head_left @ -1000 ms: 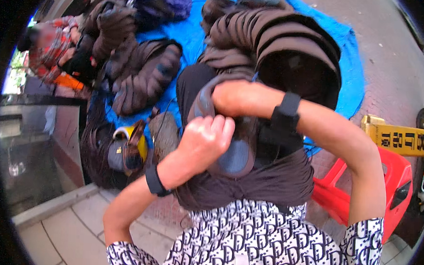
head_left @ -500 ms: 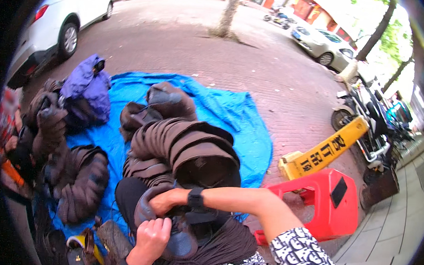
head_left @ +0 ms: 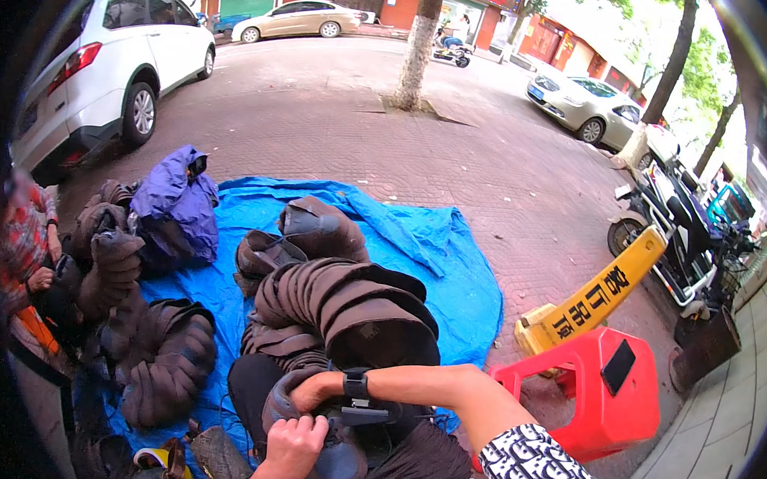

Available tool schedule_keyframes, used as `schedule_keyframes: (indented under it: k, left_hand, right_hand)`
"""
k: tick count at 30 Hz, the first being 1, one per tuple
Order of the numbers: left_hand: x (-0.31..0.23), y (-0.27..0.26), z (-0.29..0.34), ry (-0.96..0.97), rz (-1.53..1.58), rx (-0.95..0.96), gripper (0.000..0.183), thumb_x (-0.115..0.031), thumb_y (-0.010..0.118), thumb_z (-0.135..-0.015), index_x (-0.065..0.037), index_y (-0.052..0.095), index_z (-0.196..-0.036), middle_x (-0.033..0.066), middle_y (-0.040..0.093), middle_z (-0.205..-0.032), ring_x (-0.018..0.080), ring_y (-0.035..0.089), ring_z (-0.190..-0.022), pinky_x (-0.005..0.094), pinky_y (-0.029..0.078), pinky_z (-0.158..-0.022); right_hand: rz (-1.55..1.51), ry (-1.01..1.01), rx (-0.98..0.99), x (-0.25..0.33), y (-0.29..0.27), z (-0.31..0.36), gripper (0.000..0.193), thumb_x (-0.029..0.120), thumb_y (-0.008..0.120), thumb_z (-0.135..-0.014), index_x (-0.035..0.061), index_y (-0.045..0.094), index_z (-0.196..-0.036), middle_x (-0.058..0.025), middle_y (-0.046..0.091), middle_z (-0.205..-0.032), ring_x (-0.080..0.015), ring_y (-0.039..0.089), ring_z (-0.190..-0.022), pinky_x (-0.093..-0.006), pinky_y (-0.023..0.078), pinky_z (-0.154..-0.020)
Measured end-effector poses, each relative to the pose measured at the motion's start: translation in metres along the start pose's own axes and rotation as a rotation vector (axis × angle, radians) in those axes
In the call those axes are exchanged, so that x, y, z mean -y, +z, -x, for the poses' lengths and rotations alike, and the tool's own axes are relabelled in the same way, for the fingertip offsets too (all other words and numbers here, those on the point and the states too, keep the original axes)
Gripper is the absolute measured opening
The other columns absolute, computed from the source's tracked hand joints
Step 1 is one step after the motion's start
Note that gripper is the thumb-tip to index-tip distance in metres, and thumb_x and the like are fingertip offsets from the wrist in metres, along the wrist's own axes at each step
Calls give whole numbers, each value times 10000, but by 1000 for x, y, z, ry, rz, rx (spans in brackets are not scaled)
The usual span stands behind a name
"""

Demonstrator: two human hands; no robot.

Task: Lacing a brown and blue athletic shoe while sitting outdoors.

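A blue-grey and brown shoe upper [head_left: 341, 461] lies across my lap, its opening toward the blue sheet. My left hand [head_left: 293, 447] is closed in a fist-like grip on its near side. My right hand [head_left: 313, 392], with a black watch on the wrist, reaches into the opening; its fingers are hidden inside. Just beyond my hands, a curved stack of nested brown shoe uppers [head_left: 337, 302] rests on the blue plastic sheet [head_left: 477, 279].
More stacked uppers [head_left: 168, 371] and a purple bag [head_left: 177, 203] sit left, beside another person [head_left: 32, 243]. At right stand a red plastic stool [head_left: 617, 416] with a dark phone-like slab on top, a yellow sign [head_left: 593, 294] and a parked motorbike [head_left: 674, 233]. Cars line the street.
The view has tilted upward, so everything sits lower in the picture and more street shows. Both hands stay at the shoe upper, the right one still inside the opening.
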State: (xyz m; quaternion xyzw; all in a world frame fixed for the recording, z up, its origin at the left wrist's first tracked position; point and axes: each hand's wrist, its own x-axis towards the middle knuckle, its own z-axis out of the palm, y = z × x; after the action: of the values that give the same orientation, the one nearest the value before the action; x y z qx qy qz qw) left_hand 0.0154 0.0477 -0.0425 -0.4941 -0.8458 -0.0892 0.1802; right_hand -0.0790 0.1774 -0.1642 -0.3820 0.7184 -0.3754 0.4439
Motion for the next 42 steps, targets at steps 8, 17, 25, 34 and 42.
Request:
schedule_keyframes:
  k: [8,17,25,34,42]
  left_hand:
    - [3,0,7,-13,29,7,109,-133,539,-682,-92,548,-783,4,447,-563,133,509,-505,262,372,-468]
    - [0,-2,4,-13,62,14,59,-111,524,-702,-109,468,-683,5,445,-554,126,504,-481,253,368,-455]
    - [2,5,10,17,73,-13,73,-132,530,-695,-109,466,-668,5,433,-542,127,499,-471,251,365,-450]
    - [6,2,6,36,120,-15,51,-111,520,-674,-100,472,-662,17,431,-537,146,487,-461,278,374,-431]
    - [3,-1,10,45,196,-21,59,-109,525,-666,-94,469,-660,20,420,-532,151,482,-463,283,374,-434]
  right_hand:
    - [65,-117,-4,-23,11,-16,154,71,512,-729,-4,623,-805,-39,609,-793,-153,501,-691,-312,418,-689]
    - [-180,172,132,3,23,10,177,117,441,-838,40,597,-868,22,555,-803,-94,482,-700,-257,413,-686]
    - [-371,80,53,-14,36,11,126,107,536,-764,29,600,-840,-75,595,-856,-178,524,-748,-299,411,-709]
    - [-137,-219,-90,-14,24,24,97,119,552,-725,29,577,-752,-105,569,-771,-225,511,-687,-322,399,-646]
    - [65,-510,-188,-12,29,2,102,130,566,-691,30,557,-674,-132,546,-695,-267,500,-633,-342,389,-589]
